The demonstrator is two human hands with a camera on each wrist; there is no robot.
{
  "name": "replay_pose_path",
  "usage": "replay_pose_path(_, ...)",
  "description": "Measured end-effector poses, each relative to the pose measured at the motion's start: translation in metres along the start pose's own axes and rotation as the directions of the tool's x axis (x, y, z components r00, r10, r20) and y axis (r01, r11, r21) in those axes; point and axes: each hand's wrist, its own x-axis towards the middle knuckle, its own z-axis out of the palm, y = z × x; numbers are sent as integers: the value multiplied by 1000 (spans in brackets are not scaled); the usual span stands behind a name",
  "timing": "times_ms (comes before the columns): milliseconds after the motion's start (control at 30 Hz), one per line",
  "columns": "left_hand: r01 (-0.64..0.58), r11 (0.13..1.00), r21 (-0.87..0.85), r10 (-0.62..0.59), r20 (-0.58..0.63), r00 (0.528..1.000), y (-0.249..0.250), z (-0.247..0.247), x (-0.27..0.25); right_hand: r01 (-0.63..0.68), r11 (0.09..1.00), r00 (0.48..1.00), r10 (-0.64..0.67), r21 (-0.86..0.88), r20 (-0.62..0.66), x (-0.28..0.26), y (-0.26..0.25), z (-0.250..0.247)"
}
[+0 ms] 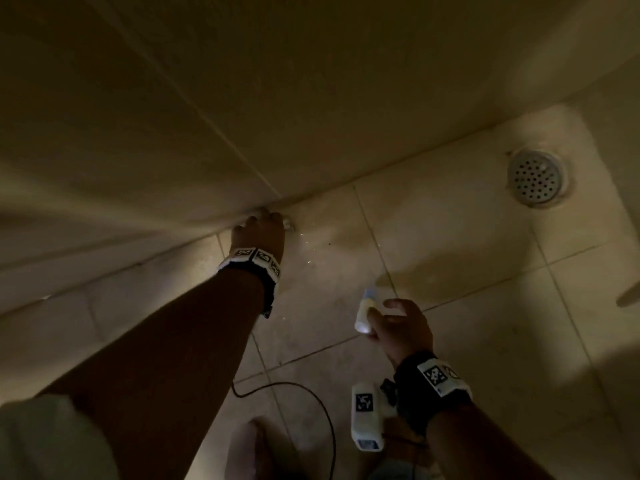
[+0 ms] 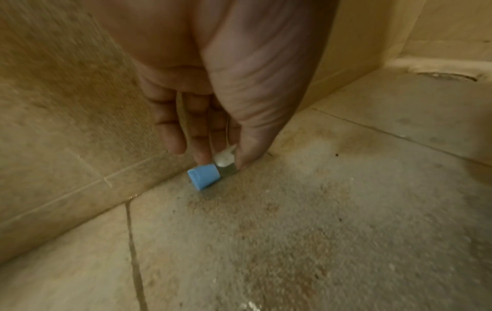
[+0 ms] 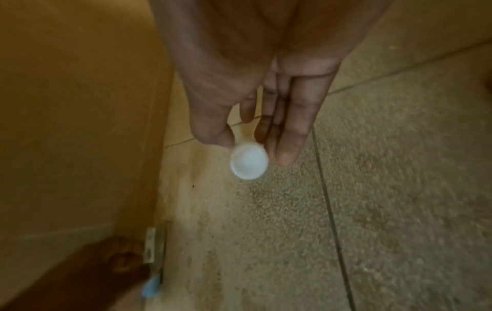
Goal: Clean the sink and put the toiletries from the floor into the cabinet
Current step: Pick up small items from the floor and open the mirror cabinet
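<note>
My left hand reaches down to where the tiled floor meets the wall. In the left wrist view its thumb and fingertips pinch a small pale tube with a blue cap that lies on the floor against the wall. Only a pale end of that tube shows beside the hand in the head view. My right hand hovers above the floor and holds a small white bottle with a light blue top. The right wrist view shows that bottle's round white end between thumb and fingers.
A round metal floor drain sits at the far right in a lighter floor patch. A thin black cable loops across the tiles below my arms. A white marked device hangs by my right wrist. The beige wall fills the upper view.
</note>
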Motion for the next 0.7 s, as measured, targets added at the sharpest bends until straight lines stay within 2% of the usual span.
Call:
replay_pose_path(67, 19, 1000, -11, -20, -31, 999, 1, 10, -4, -37, 996, 999, 39, 78, -23, 2, 4, 9)
replay_pose_path(200, 67, 992, -105, -69, -18, 997, 3, 22, -4, 40, 995, 989, -53, -96, -138, 4, 0, 23)
replay_pose_path(300, 89, 987, -137, -90, 0, 996, 4, 25, -5, 58, 975, 991, -82, -217, -103, -2, -9, 39)
replay_pose_path(400, 106, 972, -207, -94, 69, 993, 6, 28, -20, 27, 954, 998, -43, -298, -47, -3, -8, 57)
replay_pose_path(533, 170, 849, -501, -111, 145, 983, 8, 38, -63, 55, 922, 992, -95, -382, -86, -9, 1, 69)
replay_pose_path(700, 195, 751, -631, -119, 162, 980, 13, 49, -126, 132, 903, 986, -164, -408, -42, -36, 10, 59)
